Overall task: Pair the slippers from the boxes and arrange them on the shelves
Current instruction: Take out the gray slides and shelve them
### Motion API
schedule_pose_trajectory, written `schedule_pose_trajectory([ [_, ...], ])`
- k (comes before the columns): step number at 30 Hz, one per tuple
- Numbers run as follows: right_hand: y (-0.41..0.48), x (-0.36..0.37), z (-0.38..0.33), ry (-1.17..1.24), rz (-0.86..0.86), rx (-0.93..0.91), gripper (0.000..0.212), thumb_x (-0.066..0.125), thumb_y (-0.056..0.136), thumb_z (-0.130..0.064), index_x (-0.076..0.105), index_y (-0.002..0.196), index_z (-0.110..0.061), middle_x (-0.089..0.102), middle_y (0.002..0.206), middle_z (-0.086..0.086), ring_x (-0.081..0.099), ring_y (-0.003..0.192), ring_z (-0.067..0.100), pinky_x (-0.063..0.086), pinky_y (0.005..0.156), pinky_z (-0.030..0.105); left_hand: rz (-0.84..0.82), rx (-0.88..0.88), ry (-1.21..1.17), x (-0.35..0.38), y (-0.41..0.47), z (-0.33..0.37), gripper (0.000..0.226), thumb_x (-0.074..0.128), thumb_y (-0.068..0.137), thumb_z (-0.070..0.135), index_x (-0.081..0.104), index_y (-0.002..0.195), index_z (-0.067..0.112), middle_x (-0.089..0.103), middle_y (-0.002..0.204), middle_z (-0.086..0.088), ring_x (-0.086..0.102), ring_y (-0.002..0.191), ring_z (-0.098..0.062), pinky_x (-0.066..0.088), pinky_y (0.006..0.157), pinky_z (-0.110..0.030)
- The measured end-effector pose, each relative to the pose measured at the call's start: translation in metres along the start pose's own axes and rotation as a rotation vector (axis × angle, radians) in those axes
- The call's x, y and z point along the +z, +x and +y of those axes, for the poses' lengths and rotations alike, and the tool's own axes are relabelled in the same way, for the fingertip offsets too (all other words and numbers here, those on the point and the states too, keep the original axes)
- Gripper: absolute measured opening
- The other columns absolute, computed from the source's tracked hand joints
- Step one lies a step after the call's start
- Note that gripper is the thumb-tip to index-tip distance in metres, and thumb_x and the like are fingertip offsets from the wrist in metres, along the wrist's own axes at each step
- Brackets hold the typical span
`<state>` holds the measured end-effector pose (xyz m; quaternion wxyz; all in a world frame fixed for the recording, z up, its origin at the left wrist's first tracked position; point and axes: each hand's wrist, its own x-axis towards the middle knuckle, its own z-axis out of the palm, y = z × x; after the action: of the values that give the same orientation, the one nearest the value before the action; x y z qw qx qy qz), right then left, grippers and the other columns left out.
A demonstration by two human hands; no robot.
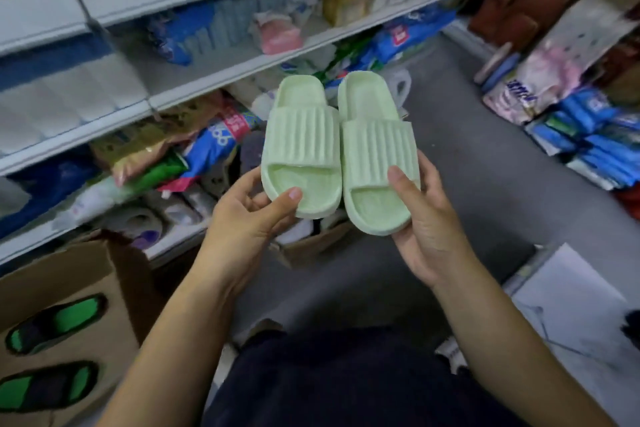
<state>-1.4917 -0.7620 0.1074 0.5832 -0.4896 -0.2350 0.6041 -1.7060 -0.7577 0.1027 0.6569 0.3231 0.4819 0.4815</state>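
The slippers (pixel 377 156) are a pale green pair. They are held up side by side, touching along their inner edges, in front of the shelves (pixel 221 80) and above an open cardboard box (pixel 311 246) that stands on the floor. The left hand (pixel 242 222) holds the left slipper (pixel 300 142) at its toe end, with the thumb on top of the sole and the fingers under it. The right hand (pixel 426 232) holds the right slipper (pixel 367 97) in the same way, but its thumb lies on the ribbed strap. Both hands are therefore occupied and no hand is free.

The slippers look like moulded foam with a thick sole, so they are probably light, a little soft and springy, and not fragile. The surface seems matte, so it should not slip easily. One hand could probably carry both, either by pinching the two soles together or by hooking the fingers under both straps. The flat, thick soles should stand steadily on a shelf.

No brand or writing shows on the slippers. The packages on the shelves have blue and red print, but it is too blurred to read. A bigger box (pixel 69 305) at the lower left has a printed picture of green and dark slippers, with no readable words.
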Motion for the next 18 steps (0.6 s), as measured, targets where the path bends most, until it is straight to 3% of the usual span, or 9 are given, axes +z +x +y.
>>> schedule_pose_trajectory([
  [3, 0.007, -0.049, -0.033, 0.013, 0.034, 0.001, 0.059, 0.068, 0.088, -0.023, 0.047, 0.143, -0.031, 0.067, 0.132, -0.002, 0.067, 0.117, 0.019, 0.058, 0.089, 0.040, -0.094, 0.008, 0.060, 0.055, 0.016, -0.003, 0.052, 0.068, 0.084, 0.010, 0.057, 0.135, 0.010, 0.075, 0.115, -0.013, 0.072, 0.106, -0.027, 0.060, 0.086, -0.032],
  [8, 0.037, -0.099, -0.080, 0.091, 0.081, -0.058, 0.057, 0.068, 0.089, -0.023, 0.048, 0.142, -0.030, 0.068, 0.129, -0.001, 0.068, 0.115, 0.020, 0.059, 0.088, 0.041, -0.188, 0.012, 0.126, 0.129, 0.055, 0.005, 0.047, 0.066, 0.087, 0.007, 0.060, 0.133, 0.011, 0.075, 0.114, -0.013, 0.074, 0.100, -0.022, 0.059, 0.076, -0.025],
  [11, 0.071, -0.120, -0.109, 0.111, 0.084, -0.106, 0.056, 0.068, 0.087, -0.024, 0.050, 0.141, -0.028, 0.068, 0.129, 0.001, 0.068, 0.115, 0.021, 0.059, 0.087, 0.041, -0.244, 0.058, 0.174, 0.169, 0.085, 0.015, 0.046, 0.066, 0.088, 0.010, 0.061, 0.133, 0.015, 0.073, 0.119, -0.015, 0.071, 0.107, -0.029, 0.059, 0.086, -0.038],
  [15, 0.133, -0.146, -0.166, 0.111, 0.055, -0.172, 0.059, 0.069, 0.085, -0.025, 0.049, 0.141, -0.026, 0.067, 0.131, 0.001, 0.067, 0.116, 0.021, 0.058, 0.087, 0.040, -0.233, 0.139, 0.131, 0.233, 0.133, 0.036, 0.036, 0.068, 0.084, 0.012, 0.073, 0.118, 0.024, 0.073, 0.114, -0.015, 0.066, 0.096, -0.031, 0.058, 0.074, -0.035],
  [18, 0.175, -0.154, -0.208, 0.090, 0.044, -0.230, 0.059, 0.069, 0.085, -0.024, 0.048, 0.140, -0.030, 0.070, 0.126, -0.003, 0.069, 0.113, 0.019, 0.058, 0.090, 0.042, -0.274, 0.218, 0.166, 0.277, 0.172, 0.050, 0.046, 0.066, 0.084, 0.013, 0.064, 0.129, 0.020, 0.074, 0.117, -0.011, 0.072, 0.105, -0.027, 0.059, 0.092, -0.036],
])
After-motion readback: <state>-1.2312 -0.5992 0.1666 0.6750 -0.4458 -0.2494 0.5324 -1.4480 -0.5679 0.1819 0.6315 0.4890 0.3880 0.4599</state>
